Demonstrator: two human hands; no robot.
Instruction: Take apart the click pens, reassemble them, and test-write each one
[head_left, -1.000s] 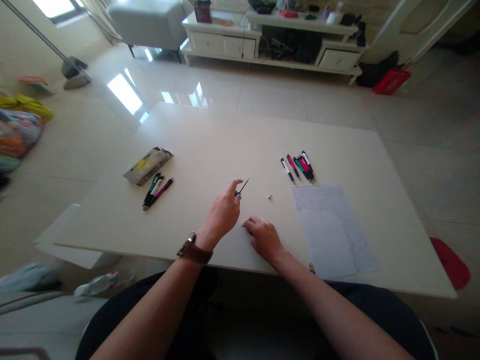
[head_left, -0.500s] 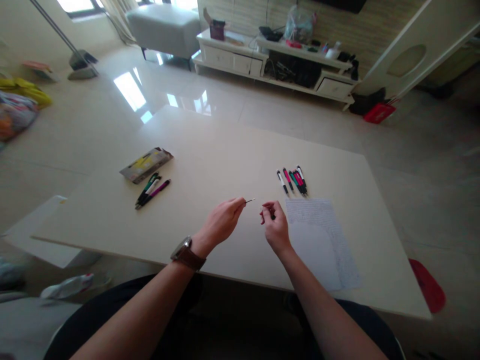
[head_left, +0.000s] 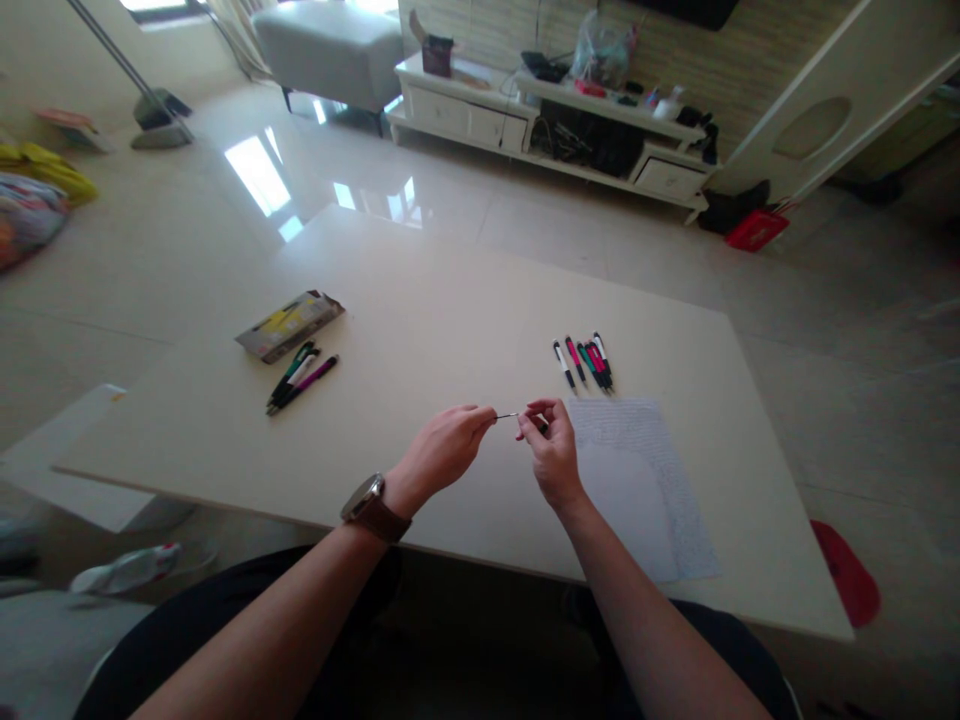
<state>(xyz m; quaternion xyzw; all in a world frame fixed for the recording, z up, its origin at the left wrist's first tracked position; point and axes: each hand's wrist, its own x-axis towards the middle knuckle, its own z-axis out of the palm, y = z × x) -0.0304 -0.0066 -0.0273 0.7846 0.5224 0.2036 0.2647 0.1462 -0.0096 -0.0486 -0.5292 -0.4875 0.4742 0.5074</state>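
Observation:
My left hand (head_left: 448,445), with a watch on its wrist, pinches a thin dark pen refill (head_left: 507,416) whose pale tip points right. Facing it, my right hand (head_left: 555,460) has its thumb and index finger closed at that tip. A small dark piece (head_left: 544,427) shows between the right hand's curled fingers; I cannot make out what it is. Just beyond the right hand lies a group of pens (head_left: 592,362) in white, pink and green with black grips. Partly behind the right forearm rests a written sheet of paper (head_left: 637,490).
To the left on the white table (head_left: 450,310) are an opened grey and yellow box (head_left: 291,326) and a few pens (head_left: 302,380). A low TV cabinet (head_left: 465,118) and a grey bench (head_left: 330,55) stand across the floor. A red stool (head_left: 846,570) is beside the table's right edge.
My hands have come closer together. The refill's tip, apart from the right fingers before, now meets them. The pens, box and paper stay in place.

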